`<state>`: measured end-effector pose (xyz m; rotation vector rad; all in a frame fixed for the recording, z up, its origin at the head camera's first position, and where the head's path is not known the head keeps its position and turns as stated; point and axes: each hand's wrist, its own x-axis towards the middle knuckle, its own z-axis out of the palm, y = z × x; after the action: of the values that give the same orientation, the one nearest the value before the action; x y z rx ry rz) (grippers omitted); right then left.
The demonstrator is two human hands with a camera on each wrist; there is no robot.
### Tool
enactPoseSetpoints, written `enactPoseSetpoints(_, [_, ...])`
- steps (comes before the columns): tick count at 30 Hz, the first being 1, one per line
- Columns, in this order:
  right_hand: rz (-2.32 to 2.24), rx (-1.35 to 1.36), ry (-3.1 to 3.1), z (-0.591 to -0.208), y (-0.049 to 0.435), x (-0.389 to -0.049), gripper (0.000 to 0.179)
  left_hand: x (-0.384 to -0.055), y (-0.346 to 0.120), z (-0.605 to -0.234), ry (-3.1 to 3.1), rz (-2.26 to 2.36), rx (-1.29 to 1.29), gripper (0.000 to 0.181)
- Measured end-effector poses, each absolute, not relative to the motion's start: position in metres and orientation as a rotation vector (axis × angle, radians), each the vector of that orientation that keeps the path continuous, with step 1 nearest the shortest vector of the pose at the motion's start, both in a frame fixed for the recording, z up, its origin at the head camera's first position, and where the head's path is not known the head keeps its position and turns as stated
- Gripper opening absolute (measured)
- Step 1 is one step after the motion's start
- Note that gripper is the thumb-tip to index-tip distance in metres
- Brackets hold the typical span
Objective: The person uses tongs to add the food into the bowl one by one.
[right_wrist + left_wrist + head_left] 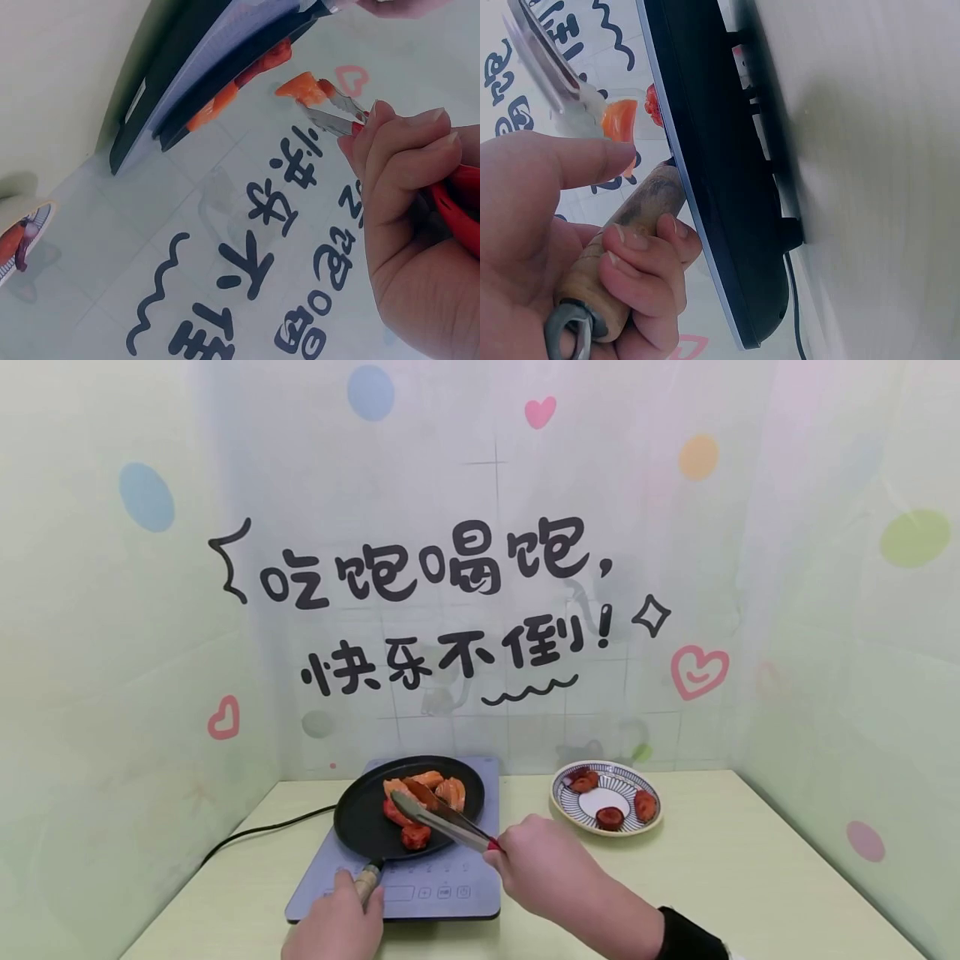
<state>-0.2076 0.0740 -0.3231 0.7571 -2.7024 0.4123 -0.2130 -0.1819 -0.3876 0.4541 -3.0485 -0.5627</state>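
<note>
My left hand (337, 922) grips the wooden handle (645, 199) of a round black frying pan (356, 818). In my right hand (547, 864) I hold metal tongs (457, 833) with red handles, reaching over the pan from the right. The right wrist view shows an orange piece of food (298, 88), like salmon, between the tong tips, raised above the pan. More orange pieces (450, 793) and some red, meat-like pieces (416, 837) lie in the pan. Part of the food is hidden behind the tongs in the head view.
Under the pan is a flat induction cooker (405, 908) with a black cord (262, 829) running left. To the right stands a patterned plate (600, 800) bearing several reddish pieces (645, 806). A printed backdrop (480, 485) encloses the pale table (720, 860) at the back and sides.
</note>
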Motion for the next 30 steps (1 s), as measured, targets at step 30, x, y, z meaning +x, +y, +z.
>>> enactPoseSetpoints(30, [0.33, 0.787, -2.793, -0.334, 0.043, -0.196, 0.038, -0.217, -0.184, -0.39, -3.067, -0.55, 0.444, 0.074])
